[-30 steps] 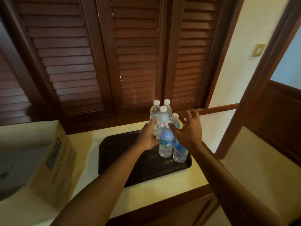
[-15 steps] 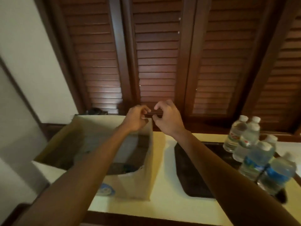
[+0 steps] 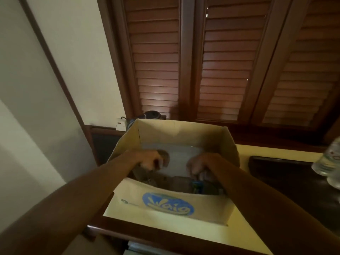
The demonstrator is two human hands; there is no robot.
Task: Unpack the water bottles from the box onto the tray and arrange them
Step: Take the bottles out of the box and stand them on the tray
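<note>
Both my arms reach down into the open brown cardboard box [image 3: 184, 208] with a blue oval logo on its near wall; it stands at the left end of the pale yellow countertop [image 3: 257, 242]. My left hand [image 3: 150, 160] is curled inside the box near its left wall, though I cannot tell whether it grips anything. My right hand [image 3: 199, 165] bends downward, fingers over a clear plastic water bottle with a blue label [image 3: 196, 185] lying in the dim bottom; whether they have closed on it I cannot tell. The dark rectangular tray [image 3: 276, 172] sits just beside the box on its right, with blurred clear bottles [image 3: 329, 164] standing at the tray's far right edge.
</note>
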